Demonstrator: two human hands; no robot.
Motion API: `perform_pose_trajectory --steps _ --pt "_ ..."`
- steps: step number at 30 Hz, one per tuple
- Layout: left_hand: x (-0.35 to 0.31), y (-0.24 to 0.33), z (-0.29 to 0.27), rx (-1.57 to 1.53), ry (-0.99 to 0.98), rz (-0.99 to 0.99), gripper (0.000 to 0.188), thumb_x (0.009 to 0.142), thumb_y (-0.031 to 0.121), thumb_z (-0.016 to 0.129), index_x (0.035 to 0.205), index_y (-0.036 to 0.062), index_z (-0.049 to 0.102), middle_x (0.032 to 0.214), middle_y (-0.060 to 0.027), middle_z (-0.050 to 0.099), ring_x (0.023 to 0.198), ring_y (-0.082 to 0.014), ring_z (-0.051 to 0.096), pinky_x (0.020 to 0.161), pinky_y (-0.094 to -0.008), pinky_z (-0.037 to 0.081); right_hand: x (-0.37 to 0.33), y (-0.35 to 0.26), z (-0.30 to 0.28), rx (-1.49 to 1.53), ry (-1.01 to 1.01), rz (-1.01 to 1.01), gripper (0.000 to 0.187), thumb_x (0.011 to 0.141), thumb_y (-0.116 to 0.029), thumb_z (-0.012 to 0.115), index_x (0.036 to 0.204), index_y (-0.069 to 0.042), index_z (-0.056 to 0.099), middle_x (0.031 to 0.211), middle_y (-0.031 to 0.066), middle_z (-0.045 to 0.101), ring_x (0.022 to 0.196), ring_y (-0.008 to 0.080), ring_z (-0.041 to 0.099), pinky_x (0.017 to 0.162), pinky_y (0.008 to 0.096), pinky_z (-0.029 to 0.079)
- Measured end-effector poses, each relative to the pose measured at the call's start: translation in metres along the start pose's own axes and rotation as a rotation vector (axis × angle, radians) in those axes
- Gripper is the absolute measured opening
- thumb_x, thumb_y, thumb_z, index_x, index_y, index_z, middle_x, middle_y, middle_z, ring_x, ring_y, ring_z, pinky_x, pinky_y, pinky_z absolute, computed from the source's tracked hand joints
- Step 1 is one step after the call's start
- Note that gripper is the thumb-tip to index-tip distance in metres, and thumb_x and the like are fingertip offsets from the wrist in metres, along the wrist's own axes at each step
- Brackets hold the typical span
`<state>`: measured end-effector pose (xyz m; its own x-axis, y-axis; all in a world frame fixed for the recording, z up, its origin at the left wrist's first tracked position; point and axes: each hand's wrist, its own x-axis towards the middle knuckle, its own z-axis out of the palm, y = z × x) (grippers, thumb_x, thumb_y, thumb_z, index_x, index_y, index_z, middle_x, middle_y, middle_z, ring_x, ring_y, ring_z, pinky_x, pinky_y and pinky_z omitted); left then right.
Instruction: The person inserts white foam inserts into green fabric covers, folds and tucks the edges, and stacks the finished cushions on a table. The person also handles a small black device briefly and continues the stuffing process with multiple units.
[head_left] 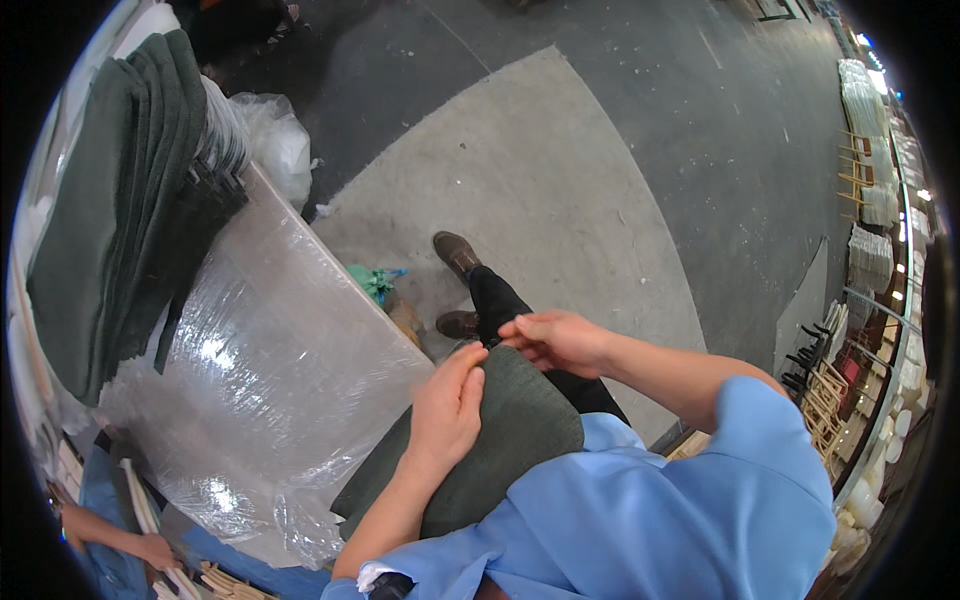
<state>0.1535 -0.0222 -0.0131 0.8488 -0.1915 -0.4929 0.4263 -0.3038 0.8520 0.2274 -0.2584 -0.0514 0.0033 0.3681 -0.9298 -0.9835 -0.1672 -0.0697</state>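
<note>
A dark green fabric piece [515,410], thick like a padded cover, lies against my body and partly over the wrapped table. My left hand [447,400] is at its far edge, fingers pressed together and thumb alongside, apparently gripping the cloth. Close by, my right hand [560,340] is closed, its thumb and bent fingers meeting just beyond the same edge. Whatever is between those right fingertips is too small to make out. My left forearm covers part of the fabric.
A plastic-wrapped table [290,330] stands at my left, with stacked dark green fabric pieces [120,200] at its far left. Behind these is a clear plastic bag [275,145]. Another person's hand [150,550] shows at lower left. Wooden chair frames [825,400] stand at right.
</note>
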Motion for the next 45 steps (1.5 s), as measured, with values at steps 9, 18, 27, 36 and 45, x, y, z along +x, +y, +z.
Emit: perform_pose_trajectory --steps 9,18,27,36,45 --pt "-0.011 -0.018 0.023 -0.067 0.006 -0.045 0.054 0.104 0.006 0.048 0.157 -0.0031 0.040 0.153 -0.0255 0.054 0.140 -0.0409 0.054 0.117 -0.0469 0.043 -0.002 -0.032 0.060 -0.916 0.137 0.123 0.056 0.110 -0.040 0.051 0.138 0.009 0.059 0.132 0.0226 0.068 0.125 0.0318 0.065 0.103 0.0463 0.053" --pt "-0.004 -0.040 0.037 -0.217 0.251 0.051 0.062 0.100 -0.004 0.041 0.161 -0.0058 0.030 0.160 -0.0281 0.044 0.143 -0.0396 0.053 0.118 -0.0455 0.045 0.054 -0.014 0.035 -0.192 -0.067 0.240 0.052 0.112 -0.054 0.047 0.121 -0.006 0.067 0.116 0.0121 0.070 0.106 0.0242 0.069 0.091 0.0439 0.057" --pt "-0.013 -0.064 -0.005 -0.948 0.333 -0.123 0.040 0.110 0.006 0.042 0.148 -0.0026 0.049 0.142 -0.0247 0.061 0.131 -0.0355 0.064 0.114 -0.0456 0.051 0.064 0.028 0.045 0.219 -0.336 -0.111 0.065 0.112 -0.066 0.027 0.101 -0.012 0.062 0.082 0.0031 0.065 0.057 0.0161 0.062 0.051 0.0317 0.051" --pt "-0.018 -0.054 -0.009 -0.718 0.451 -0.086 0.028 0.111 0.012 0.049 0.131 -0.0042 0.058 0.127 -0.0228 0.069 0.116 -0.0330 0.072 0.102 -0.0423 0.059 0.055 0.049 0.052 0.304 -0.447 -0.304 0.064 0.113 -0.064 0.026 0.115 -0.008 0.058 0.084 0.0050 0.066 0.057 0.0151 0.062 0.049 0.0296 0.048" --pt "-0.017 -0.058 0.012 -0.004 0.716 -0.054 0.019 0.108 0.010 0.057 0.118 0.0004 0.069 0.100 -0.0072 0.069 0.082 -0.0142 0.064 0.076 -0.0290 0.053 0.029 0.015 0.023 0.068 -0.143 -0.877 0.066 0.116 -0.052 0.032 0.134 0.001 0.067 0.107 0.0146 0.075 0.105 0.0198 0.070 0.102 0.0366 0.051"
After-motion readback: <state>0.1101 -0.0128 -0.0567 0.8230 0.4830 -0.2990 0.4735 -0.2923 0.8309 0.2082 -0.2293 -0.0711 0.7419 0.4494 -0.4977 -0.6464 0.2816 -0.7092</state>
